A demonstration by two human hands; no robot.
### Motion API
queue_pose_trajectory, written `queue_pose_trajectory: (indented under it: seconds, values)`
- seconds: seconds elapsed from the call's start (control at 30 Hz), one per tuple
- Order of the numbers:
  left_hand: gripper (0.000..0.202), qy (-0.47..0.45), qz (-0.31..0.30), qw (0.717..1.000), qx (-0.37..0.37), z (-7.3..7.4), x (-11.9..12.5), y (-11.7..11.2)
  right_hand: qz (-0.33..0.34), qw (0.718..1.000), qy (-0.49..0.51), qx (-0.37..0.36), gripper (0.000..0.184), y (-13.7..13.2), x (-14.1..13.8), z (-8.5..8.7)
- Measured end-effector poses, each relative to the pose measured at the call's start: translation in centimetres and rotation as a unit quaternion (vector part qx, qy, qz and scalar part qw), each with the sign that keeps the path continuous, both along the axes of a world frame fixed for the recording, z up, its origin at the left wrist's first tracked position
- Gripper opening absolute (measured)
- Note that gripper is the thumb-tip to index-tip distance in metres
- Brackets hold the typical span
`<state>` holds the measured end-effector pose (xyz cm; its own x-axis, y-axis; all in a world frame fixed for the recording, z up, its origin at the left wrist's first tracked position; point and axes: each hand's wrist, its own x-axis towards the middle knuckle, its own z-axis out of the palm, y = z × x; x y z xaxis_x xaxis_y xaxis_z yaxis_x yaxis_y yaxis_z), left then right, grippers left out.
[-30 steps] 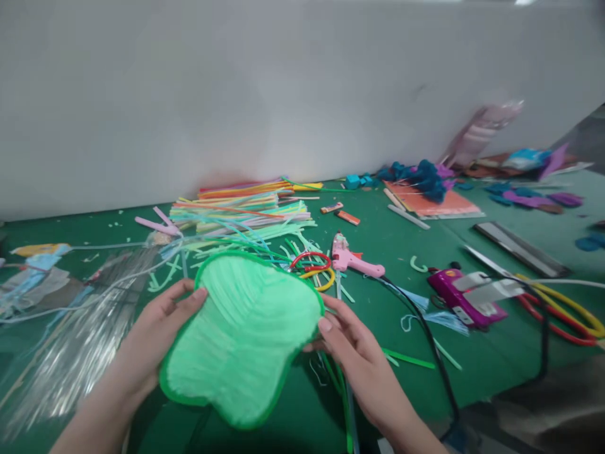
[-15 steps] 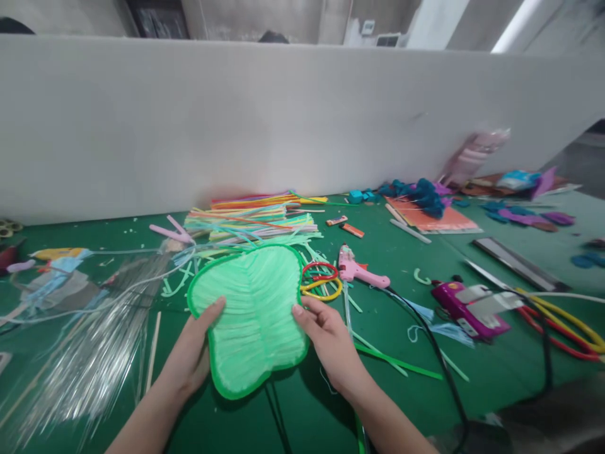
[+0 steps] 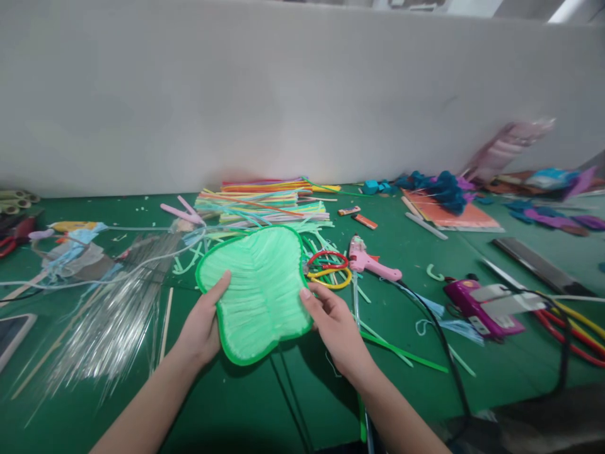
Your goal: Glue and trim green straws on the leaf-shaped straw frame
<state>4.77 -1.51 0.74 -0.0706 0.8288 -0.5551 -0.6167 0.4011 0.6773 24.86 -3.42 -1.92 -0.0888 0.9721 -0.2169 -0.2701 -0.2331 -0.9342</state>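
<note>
I hold a light green fuzzy leaf-shaped piece point(image 3: 258, 287) with a darker green rim, a little above the green table point(image 3: 302, 403). My left hand point(image 3: 204, 328) grips its left edge, thumb on top. My right hand point(image 3: 333, 325) grips its right edge, thumb on the rim. Red and yellow wire loops point(image 3: 328, 268) lie just right of the piece, and a pink glue gun point(image 3: 373, 263) lies beyond them.
A pile of coloured pipe cleaners point(image 3: 269, 205) lies behind the piece by the white wall. Clear shiny strips point(image 3: 108, 321) spread at left. A purple glue gun point(image 3: 484, 309) with black cable, blue fuzzy scraps point(image 3: 437, 186) and orange sheets sit at right.
The leaf piece was lowered and moved farther from me, now flatter over the table. Both hands kept hold of its edges; the view shifted slightly left.
</note>
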Motion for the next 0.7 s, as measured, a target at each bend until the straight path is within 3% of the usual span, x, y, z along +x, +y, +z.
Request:
queue_pose_trajectory:
  seconds: [0.23,0.57,0.7]
  values:
    - [0.048,-0.006,0.036,0.998,0.041,0.7,0.0,0.3,0.041,0.999,-0.023,0.019,0.048,0.0,-0.1,0.1]
    - [0.070,0.008,0.028,0.994,0.105,0.1,-0.2,0.5,0.060,0.997,-0.047,0.016,0.051,-0.4,-0.4,0.0]
    - [0.049,0.050,0.024,0.987,0.152,-0.4,-0.4,0.2,-0.002,0.998,-0.052,0.038,0.048,-0.6,0.0,0.3]
